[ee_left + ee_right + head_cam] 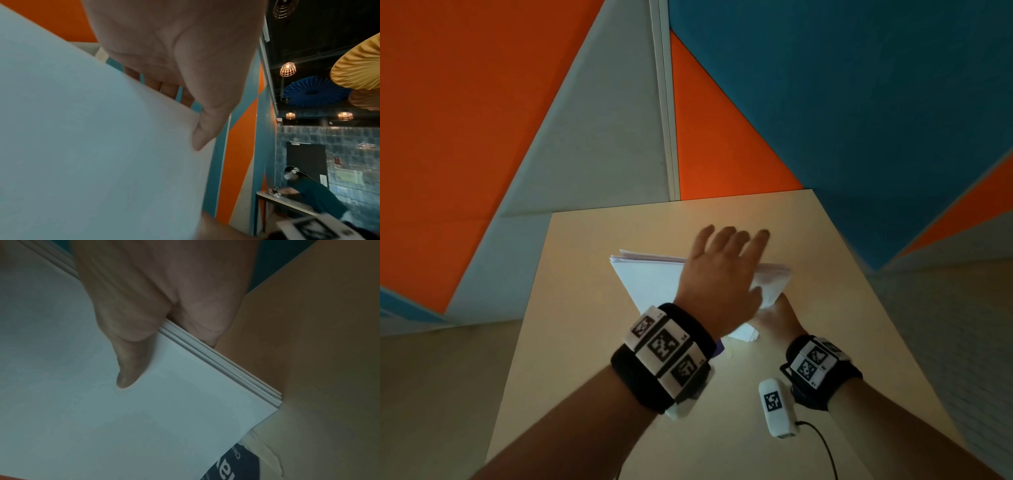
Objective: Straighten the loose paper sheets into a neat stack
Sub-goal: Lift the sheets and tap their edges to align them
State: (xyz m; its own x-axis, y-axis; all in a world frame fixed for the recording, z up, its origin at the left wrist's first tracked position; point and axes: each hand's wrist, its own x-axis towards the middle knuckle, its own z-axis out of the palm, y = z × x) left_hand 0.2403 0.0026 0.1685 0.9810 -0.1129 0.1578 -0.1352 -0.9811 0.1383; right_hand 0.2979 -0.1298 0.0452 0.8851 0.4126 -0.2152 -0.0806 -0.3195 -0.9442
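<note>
A stack of white paper sheets [650, 284] is held up off the beige table [602, 394], its edges slightly uneven at the top. My left hand [722, 274] lies over the stack's top edge with fingers straight and spread. In the left wrist view its thumb [205, 129] rests on the near sheet [92, 146], with the fingers showing behind the edge. My right hand [779, 318] grips the stack's lower right side. The right wrist view shows the thumb [131, 361] on the front sheet [185, 410] and the fingers behind the layered edges.
A small white device [777, 411] with a black marker and cable lies on the table near my right wrist. A dark printed wrapper [232, 464] sits under the stack's lower corner. Orange, blue and grey wall panels stand behind the table. Another person [314, 190] works at a far table.
</note>
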